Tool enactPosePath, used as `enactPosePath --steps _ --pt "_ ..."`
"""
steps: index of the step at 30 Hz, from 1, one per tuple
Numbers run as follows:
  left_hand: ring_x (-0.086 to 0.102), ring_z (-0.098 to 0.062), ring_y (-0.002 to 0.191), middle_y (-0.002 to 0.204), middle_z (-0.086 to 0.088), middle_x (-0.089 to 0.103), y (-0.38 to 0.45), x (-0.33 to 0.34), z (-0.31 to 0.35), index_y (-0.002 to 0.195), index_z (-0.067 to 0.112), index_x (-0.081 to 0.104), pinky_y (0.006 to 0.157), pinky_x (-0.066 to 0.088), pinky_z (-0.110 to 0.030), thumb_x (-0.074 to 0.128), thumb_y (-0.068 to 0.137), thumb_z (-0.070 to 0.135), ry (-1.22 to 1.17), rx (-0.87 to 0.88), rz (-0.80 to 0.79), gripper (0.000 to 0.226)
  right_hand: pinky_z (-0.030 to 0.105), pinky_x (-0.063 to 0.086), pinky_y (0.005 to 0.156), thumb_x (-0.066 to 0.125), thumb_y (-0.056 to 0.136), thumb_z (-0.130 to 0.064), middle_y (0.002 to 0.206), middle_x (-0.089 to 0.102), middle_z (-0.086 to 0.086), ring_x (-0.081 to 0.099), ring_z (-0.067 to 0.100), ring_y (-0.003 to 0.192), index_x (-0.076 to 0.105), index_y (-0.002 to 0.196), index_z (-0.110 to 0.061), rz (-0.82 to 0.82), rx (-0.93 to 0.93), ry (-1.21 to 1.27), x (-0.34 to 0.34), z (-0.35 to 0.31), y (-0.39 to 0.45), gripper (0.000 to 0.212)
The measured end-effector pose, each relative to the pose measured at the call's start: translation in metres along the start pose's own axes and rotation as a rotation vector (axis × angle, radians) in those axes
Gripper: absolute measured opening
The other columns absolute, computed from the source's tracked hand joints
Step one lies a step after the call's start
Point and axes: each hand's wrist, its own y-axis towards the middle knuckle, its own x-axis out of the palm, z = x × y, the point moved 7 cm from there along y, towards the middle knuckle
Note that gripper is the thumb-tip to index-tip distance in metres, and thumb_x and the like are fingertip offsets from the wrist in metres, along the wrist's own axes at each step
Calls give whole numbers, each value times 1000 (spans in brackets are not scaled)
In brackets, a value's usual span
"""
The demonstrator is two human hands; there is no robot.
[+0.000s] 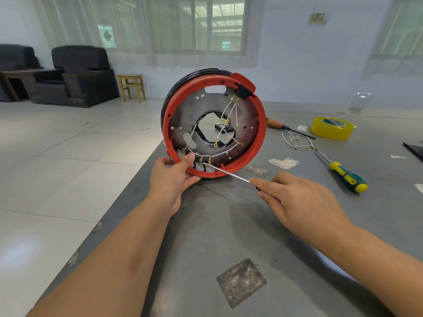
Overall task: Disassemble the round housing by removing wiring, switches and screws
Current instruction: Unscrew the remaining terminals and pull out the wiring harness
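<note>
Left hand (172,173) grips red round plastic housing (261,136) upright on grey bench (229,236); right hand (295,197) pinches thin steel-shaft screwdriver (226,173). Keep tip seated square on grey switch terminal (201,165); brace rim firmly.

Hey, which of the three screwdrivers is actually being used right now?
The thin one in the right hand, its tip at the terminals low in the round housing. The green-and-yellow screwdriver and the wooden-handled one lie untouched on the table.
</note>
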Motion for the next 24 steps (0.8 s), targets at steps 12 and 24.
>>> enactPosePath --steps 12,24 --pt "80 -31 82 101 -17 78 0 1 -1 129 5 51 68 67 -41 79 93 14 9 -17 -8 46 35 52 61 43 101 -45 94 63 -15 65 20 84 59 134 -48 62 -11 166 1 4 2 37" --pt "80 -28 81 103 -17 78 -1 0 -1 126 6 51 64 66 -36 79 93 13 -1 -16 -1 44 34 52 61 40 101 -46 95 63 -16 65 19 86 57 136 -50 68 -11 164 3 4 2 39"
